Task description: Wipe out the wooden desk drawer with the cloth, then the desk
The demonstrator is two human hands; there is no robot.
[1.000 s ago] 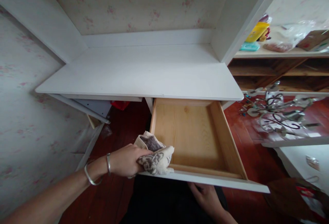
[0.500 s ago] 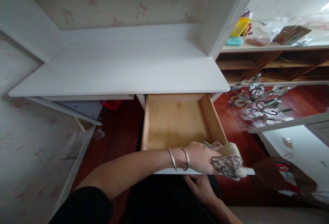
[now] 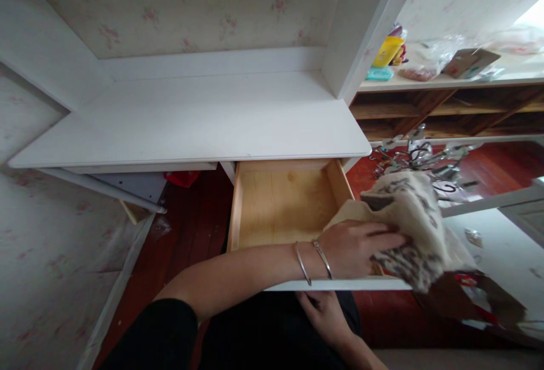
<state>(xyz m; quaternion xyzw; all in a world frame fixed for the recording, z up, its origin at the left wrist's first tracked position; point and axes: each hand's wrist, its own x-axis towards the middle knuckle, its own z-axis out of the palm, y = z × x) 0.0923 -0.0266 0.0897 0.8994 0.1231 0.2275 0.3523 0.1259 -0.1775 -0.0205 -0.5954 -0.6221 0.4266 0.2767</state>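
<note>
My left hand (image 3: 357,248), two silver bangles on its wrist, reaches across the front right of a pulled-out wooden drawer (image 3: 276,205). Its fingers are closed on a cream cloth (image 3: 419,200) with dark mottled patches. The cloth is bunched over the drawer's right front corner and hangs out past its side. Below the white drawer front (image 3: 340,286), my right hand (image 3: 325,310) is curled up against it. The fingertips there are hidden, and whatever they hold is out of sight. The visible drawer floor is bare wood.
Above the drawer is a white desktop (image 3: 212,118) with upright side panels. To the right, a chandelier (image 3: 425,154) lies on the red floor before a low shelf (image 3: 395,112). A cardboard box (image 3: 471,63) sits on that shelf. An open bag (image 3: 497,296) stands lower right.
My left hand has shifted a little right and up, lifting and spreading the cloth beyond the drawer's right side. My right hand stays below the drawer front. The view has shifted slightly.
</note>
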